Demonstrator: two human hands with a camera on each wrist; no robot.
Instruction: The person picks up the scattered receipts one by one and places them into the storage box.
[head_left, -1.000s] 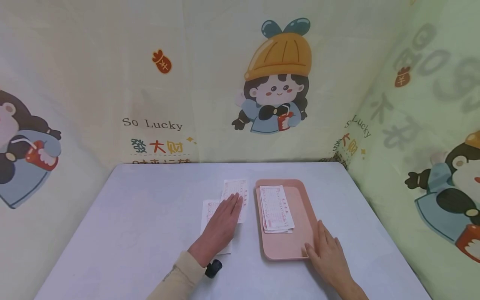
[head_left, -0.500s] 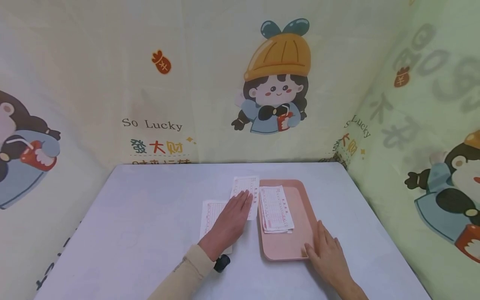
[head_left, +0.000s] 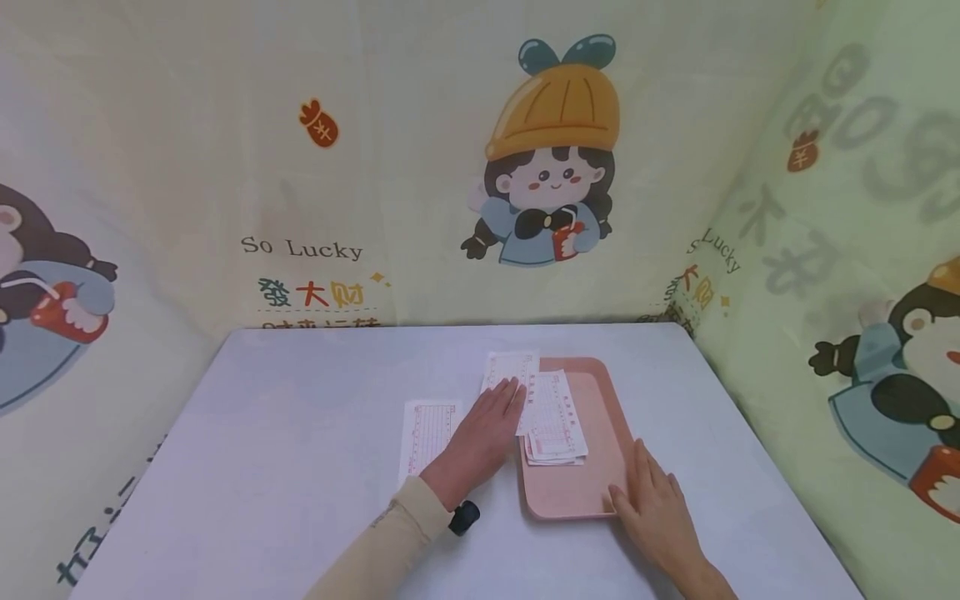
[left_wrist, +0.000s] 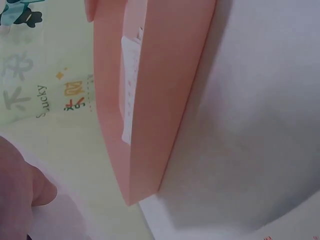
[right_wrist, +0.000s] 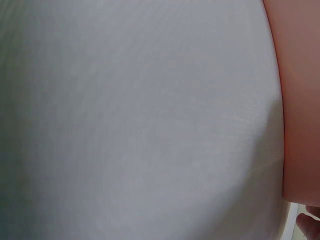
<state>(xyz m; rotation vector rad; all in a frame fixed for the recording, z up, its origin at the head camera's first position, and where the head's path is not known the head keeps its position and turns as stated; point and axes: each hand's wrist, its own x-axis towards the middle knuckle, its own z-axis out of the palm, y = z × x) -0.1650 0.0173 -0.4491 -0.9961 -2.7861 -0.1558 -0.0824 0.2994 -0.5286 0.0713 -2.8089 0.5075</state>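
My left hand (head_left: 482, 435) holds a white paper slip (head_left: 512, 365) printed with red lines, its straight fingers on top and the thumb hidden. That slip reaches over the left rim of the pink tray (head_left: 606, 433) and overlaps the small stack of similar slips (head_left: 561, 429) inside. In the left wrist view the tray's side wall (left_wrist: 165, 95) stands close to the hand. My right hand (head_left: 663, 512) rests at the tray's front right corner, fingers fairly straight along the outside and thumb at the rim. More printed slips (head_left: 427, 433) lie on the table, partly behind my left forearm.
The white table (head_left: 300, 417) stands between cloth walls (head_left: 420, 125) printed with cartoon figures. A black wrist device (head_left: 465, 518) sits at my left cuff. In the right wrist view the tray's wall (right_wrist: 302, 100) rises at the right edge.
My left hand has moved right with the slip, from the table to over the tray's left side. The slips left on the table show more. My right hand and the tray stay put.
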